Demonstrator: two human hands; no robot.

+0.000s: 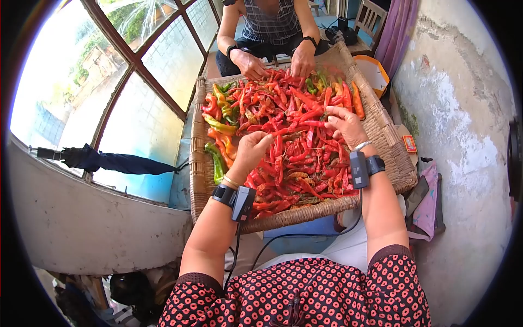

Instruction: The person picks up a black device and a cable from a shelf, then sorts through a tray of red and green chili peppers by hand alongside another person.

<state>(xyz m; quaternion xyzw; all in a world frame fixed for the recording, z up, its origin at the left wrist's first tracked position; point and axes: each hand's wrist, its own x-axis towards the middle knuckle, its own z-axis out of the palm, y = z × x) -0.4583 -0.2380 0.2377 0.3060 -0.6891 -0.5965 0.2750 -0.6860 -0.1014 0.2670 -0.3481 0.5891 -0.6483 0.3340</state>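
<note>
A large woven tray [400,158] is spread with red chili peppers [305,155], many of them wrinkled. Over its left part, my left hand [251,153] is closed in a pinch, with a red chili pepper [280,132] at its fingertips. My right hand [348,129] is above the right part of the pile, thumb and forefinger drawn together close to other red chilies. Whatever lies between those right fingertips is too small to make out. Green and yellow-orange peppers [219,125] lie along the tray's left side.
Across the tray, another person's two hands [250,64] work in the far peppers. A folded dark umbrella [122,162] rests on the ledge by the window at left. An orange-rimmed container [373,75] stands beyond the tray's right edge, near the peeling wall [452,120]. Cables hang from both my wrists.
</note>
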